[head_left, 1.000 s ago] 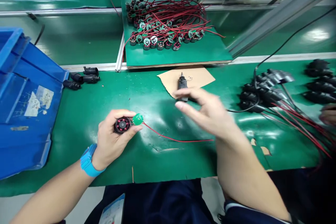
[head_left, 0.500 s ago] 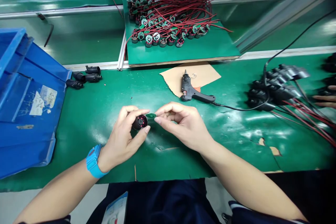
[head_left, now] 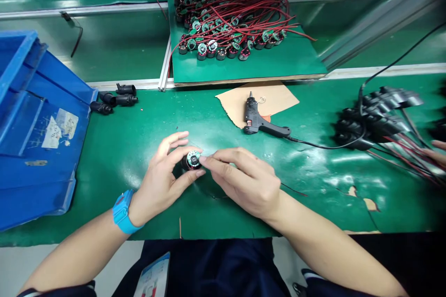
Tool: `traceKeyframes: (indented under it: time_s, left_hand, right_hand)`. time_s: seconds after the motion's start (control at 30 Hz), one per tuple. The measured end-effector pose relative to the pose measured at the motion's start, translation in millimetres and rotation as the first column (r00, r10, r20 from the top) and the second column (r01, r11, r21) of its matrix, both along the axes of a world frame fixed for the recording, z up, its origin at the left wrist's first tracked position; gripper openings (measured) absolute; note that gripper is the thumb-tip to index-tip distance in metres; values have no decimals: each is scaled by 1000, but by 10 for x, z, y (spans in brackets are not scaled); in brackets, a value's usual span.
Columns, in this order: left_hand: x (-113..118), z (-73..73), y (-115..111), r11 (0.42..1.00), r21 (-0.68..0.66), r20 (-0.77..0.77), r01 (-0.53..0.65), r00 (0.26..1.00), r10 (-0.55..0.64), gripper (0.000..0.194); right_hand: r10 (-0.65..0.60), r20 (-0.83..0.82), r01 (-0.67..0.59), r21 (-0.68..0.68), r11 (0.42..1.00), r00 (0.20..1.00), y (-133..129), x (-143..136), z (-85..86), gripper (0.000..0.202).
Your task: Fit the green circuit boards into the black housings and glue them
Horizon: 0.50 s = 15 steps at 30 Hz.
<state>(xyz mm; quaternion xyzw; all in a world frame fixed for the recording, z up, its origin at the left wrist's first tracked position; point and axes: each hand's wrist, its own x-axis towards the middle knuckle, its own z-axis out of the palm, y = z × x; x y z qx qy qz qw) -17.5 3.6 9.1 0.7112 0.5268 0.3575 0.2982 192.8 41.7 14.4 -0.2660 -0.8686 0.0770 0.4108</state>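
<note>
My left hand (head_left: 163, 176), with a blue wristband, grips a small black motor (head_left: 185, 163) between thumb and index finger. A round green circuit board (head_left: 193, 158) lies over the motor's face, with a dark centre showing. The fingers of my right hand (head_left: 244, 178) are pinched together at the right edge of this board, hiding part of it. A thin dark wire (head_left: 294, 189) comes out from behind my right hand onto the green mat. Beyond both hands, a black glue gun (head_left: 253, 118) lies on a piece of cardboard (head_left: 280, 97).
A blue bin (head_left: 38, 148) stands at the left, beside several black housings (head_left: 116, 97). A raised green board (head_left: 251, 69) holds many motors with red wires (head_left: 240, 23). Dark parts with wires (head_left: 376, 113) lie at the right, near another person's hand (head_left: 439, 148).
The green circuit board, held edge-on beside the motor before, now lies over its face. My right hand has moved left and turned palm down. The view has shifted slightly.
</note>
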Motion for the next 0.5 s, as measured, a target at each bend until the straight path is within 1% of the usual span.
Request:
traceKeyframes:
  time_s: [0.1,0.23,0.33,0.4,0.5]
  left_hand:
    - [-1,4,13,999,-44,-10,32,999,-33,25]
    - [-5,-8,22,993,-113,28,30,999,-26,28]
    - [-1,1,25,987,-161,49,17,999,-9,32]
    - [4,25,22,983,-183,46,15,999,-7,39]
    - [6,53,8,979,-196,77,57,996,-42,47]
  right_hand:
    - [29,60,-32,45,998,998,-32,22,22,32]
    - [11,165,-27,96,995,986,-48,34,89,36]
    - [-8,213,-23,140,990,977,-54,23,122,32]
    - [-27,253,-21,185,983,967,-69,4,136,28]
    - [-54,296,-16,229,973,954,-105,-32,149,23]
